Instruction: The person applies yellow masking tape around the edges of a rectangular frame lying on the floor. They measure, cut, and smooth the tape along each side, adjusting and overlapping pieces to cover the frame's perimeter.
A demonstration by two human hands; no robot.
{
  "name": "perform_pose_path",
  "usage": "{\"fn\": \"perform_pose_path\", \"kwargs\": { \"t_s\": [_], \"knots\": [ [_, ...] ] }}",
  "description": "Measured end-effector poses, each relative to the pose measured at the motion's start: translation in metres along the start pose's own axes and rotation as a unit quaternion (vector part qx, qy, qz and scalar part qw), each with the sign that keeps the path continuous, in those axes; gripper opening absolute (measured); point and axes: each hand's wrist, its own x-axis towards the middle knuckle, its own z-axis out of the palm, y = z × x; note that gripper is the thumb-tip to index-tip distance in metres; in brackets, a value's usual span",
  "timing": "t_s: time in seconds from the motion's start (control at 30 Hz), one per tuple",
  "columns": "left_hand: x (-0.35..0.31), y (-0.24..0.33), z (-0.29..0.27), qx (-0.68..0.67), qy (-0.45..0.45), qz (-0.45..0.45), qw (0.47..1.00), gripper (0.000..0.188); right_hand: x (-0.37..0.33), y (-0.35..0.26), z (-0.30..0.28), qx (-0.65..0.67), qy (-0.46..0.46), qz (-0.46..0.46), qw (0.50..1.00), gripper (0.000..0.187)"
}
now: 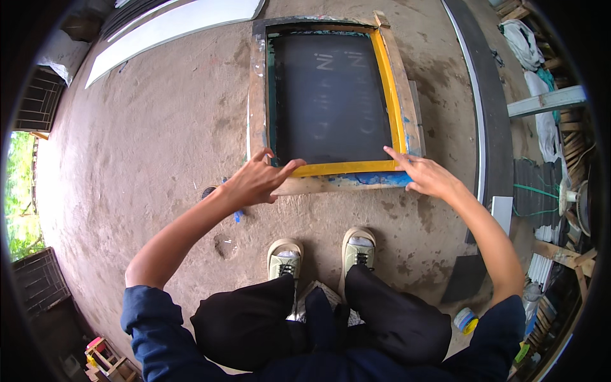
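A wooden frame (256,95) with a dark, taut panel (331,95) lies on the floor in front of me. Yellow tape (347,168) runs along its near and right inner edges, and blue paint marks the near bar. At the near left corner is my left hand (258,179), its fingers spread and a fingertip at the tape's end. My right hand (433,177) touches the near right corner, with the index finger stretched over the tape and the thumb apart, lower by the outer edge. Neither hand is closed around anything I can see.
My shoes (284,258) stand just before the frame. A tape roll (466,320) lies by my right elbow; a small blue item (238,216) sits below my left wrist. A white panel (172,35) lies far left, a long dark board (493,121) at right, beside stacked clutter.
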Motion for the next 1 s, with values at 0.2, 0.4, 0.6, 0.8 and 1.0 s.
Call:
{"fn": "perform_pose_path", "kwargs": {
  "t_s": [0.2, 0.4, 0.6, 0.8, 1.0],
  "knots": [
    [0.007, -0.001, 0.003, 0.007, 0.012, -0.02, 1.0, 0.099, -0.001, 0.012, 0.008, 0.039, 0.032, 0.018, 0.999, 0.105],
    [0.004, 0.003, -0.001, -0.003, -0.036, -0.057, 0.998, 0.098, -0.005, 0.012, 0.008, 0.088, 0.076, -0.003, 0.993, 0.105],
    [-0.02, 0.001, 0.011, -0.097, 0.186, -0.013, 0.978, 0.098, -0.027, 0.024, 0.013, 0.098, 0.285, 0.034, 0.953, 0.098],
    [-0.034, -0.011, 0.018, -0.114, 0.28, -0.107, 0.947, 0.061, -0.02, 0.02, 0.024, 0.081, 0.316, 0.003, 0.945, 0.041],
    [-0.029, -0.015, 0.02, -0.085, 0.264, -0.093, 0.956, 0.04, -0.004, 0.012, 0.022, 0.054, 0.341, -0.014, 0.938, 0.018]
  ]
}}
